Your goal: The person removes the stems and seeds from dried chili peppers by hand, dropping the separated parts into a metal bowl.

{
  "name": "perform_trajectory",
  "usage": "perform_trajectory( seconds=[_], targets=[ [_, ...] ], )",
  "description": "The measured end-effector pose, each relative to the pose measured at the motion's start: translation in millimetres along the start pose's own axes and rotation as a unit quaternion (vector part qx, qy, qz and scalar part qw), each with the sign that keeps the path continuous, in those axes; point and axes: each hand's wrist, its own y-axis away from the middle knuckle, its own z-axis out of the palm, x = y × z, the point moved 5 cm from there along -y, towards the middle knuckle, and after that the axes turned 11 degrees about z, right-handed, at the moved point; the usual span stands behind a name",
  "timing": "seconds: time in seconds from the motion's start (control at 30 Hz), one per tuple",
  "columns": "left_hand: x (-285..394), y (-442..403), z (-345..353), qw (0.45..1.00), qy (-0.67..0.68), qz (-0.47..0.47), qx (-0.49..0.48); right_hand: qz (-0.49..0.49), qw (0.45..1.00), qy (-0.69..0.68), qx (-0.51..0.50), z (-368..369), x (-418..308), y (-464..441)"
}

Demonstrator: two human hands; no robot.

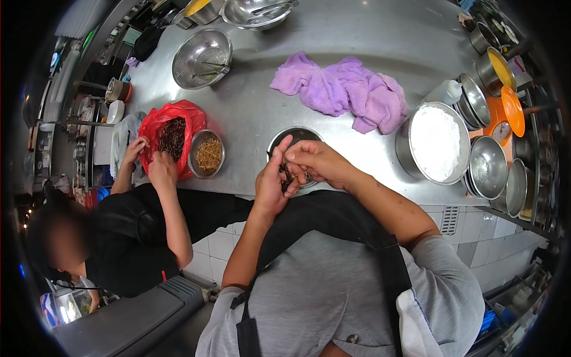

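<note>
My left hand (pixel 272 187) is curled in front of my body, with dark reddish-brown dried chillies (pixel 285 174) showing between its fingers. Against it, my right hand (pixel 324 163) is closed in a pinch, thumb and forefinger touching near the left fingertips. Whatever the right fingers hold is too small and covered to make out. Both hands are over the near side of a metal bowl (pixel 295 130), which they partly hide.
At left, a co-worker's hands (pixel 160 169) are at a red plastic bag (pixel 195 116) of dried chillies. Beside it stands a small bowl of yellowish-brown bits (pixel 209 154). A purple towel (pixel 342 89) lies ahead; a pot of white powder (pixel 437 143) stands right, a colander (pixel 202 56) upper left.
</note>
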Motion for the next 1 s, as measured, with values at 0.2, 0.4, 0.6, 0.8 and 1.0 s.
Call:
perform_trajectory(
  seconds=[0.2,0.4,0.6,0.8,1.0],
  targets=[
    [-1.8,0.3,-0.7,0.999,-0.03,-0.028,0.025,-0.072,0.992,0.104,0.004,6.9,-1.9,-4.5],
    [-10.9,1.4,-16.2,0.996,0.039,0.01,0.076,-0.188,0.97,0.021,0.152,-11.3,-33.1,10.8],
    [3.7,-0.2,-11.4,0.986,-0.005,0.13,0.105,-0.195,0.97,0.076,0.126,2.3,-15.7,8.1],
    [6.6,-1.1,-23.6,0.992,0.031,0.114,0.042,-0.184,0.975,0.087,0.084,6.0,-11.1,2.2],
    [-4.6,2.3,-13.4,0.977,0.206,-0.007,-0.054,-0.038,0.998,-0.013,-0.054,14.5,-10.2,6.9]
  ],
)
